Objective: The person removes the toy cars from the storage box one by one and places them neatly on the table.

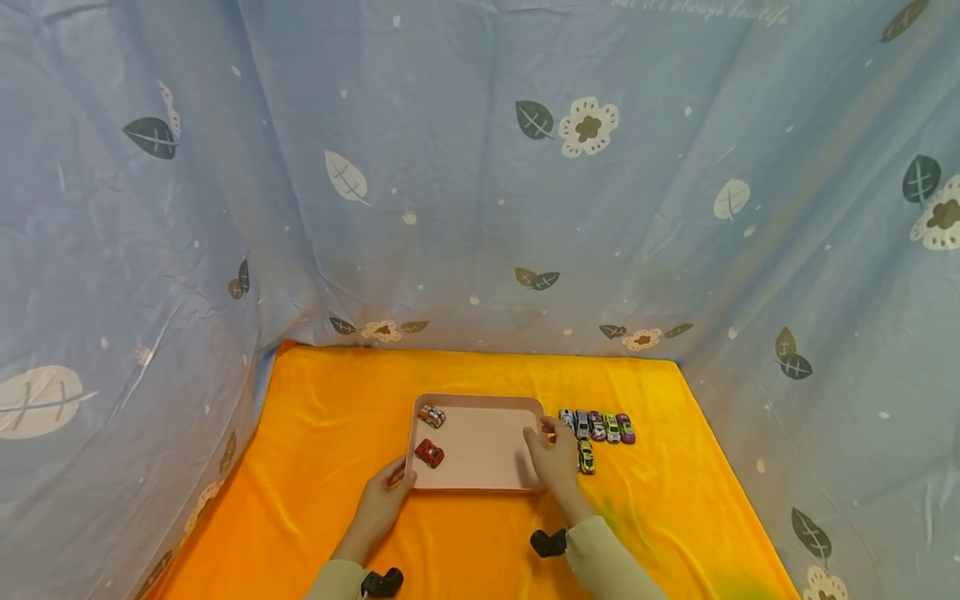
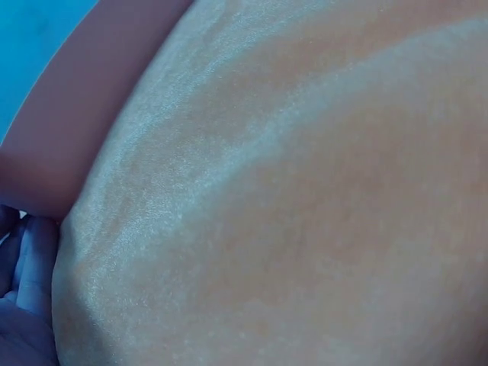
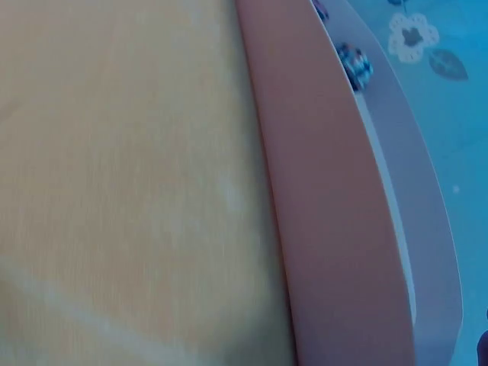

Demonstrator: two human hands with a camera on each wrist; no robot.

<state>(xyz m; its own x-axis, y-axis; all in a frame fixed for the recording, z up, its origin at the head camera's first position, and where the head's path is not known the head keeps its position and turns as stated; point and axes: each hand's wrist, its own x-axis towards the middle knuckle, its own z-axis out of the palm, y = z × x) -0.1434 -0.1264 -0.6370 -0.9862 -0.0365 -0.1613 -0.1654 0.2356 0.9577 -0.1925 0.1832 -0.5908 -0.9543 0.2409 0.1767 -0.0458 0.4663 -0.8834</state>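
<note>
A pink tray (image 1: 480,402) lies on the orange cloth (image 1: 337,417). Inside it sit a silver-orange toy car (image 1: 431,415) and a red toy car (image 1: 429,452). My left hand (image 1: 396,481) grips the tray's near left corner, thumb over the rim. My right hand (image 1: 542,443) holds the tray's right rim, fingers inside and thumb outside, slightly blurred. In the left wrist view, fingers (image 2: 27,282) touch the tray's edge (image 2: 69,130) above the cloth. The right wrist view shows the tray's wall (image 3: 328,198) and a toy car (image 3: 354,65) inside; the hand itself is hidden.
Several toy cars (image 1: 597,426) stand in a row just right of the tray, with a yellow-green car (image 1: 586,457) in front of them, close to my right hand. Blue leaf-print fabric (image 1: 480,208) walls the cloth at back and both sides.
</note>
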